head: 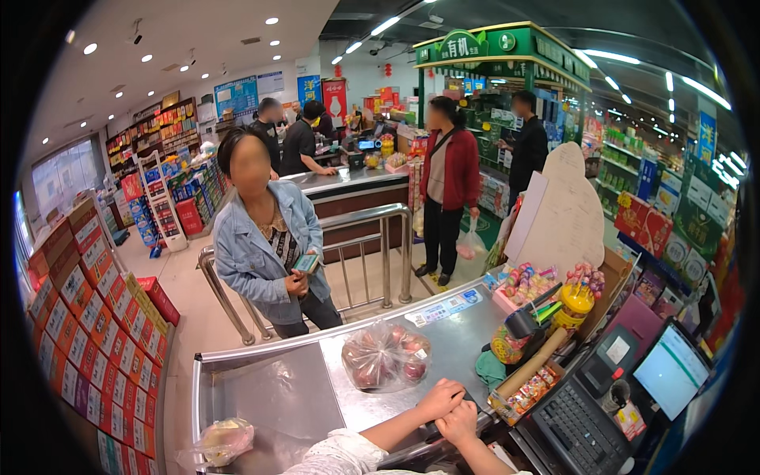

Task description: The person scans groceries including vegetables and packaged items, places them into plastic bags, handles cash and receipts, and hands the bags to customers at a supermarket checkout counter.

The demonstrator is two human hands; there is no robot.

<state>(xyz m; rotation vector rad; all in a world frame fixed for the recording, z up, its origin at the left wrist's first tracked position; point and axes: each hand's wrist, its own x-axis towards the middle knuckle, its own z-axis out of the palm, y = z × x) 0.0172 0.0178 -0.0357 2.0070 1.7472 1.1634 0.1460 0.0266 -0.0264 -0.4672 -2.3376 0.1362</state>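
Observation:
Both hands meet at the near edge of a metal checkout counter (pixel 267 380). My left hand (pixel 440 399) lies over a dark object (pixel 469 396), which is mostly covered and too hidden to name. Against it rests my right hand (pixel 458 423), fingers curled; whether it grips anything is hidden. Beyond them on the counter sits a clear plastic bag of reddish round fruit (pixel 386 356). Another clear bag, with a pale yellow and pink item (pixel 225 442), lies at the counter's near left corner.
Right of the hands are a candy box (pixel 528 392), a keyboard (pixel 576 415), a monitor (pixel 671 371), a black scanner (pixel 525 320) and lollipop tubs (pixel 573 303). Across the counter, by a steel railing (pixel 356 228), a person in a denim jacket (pixel 267 237) holds a phone. Others stand farther back.

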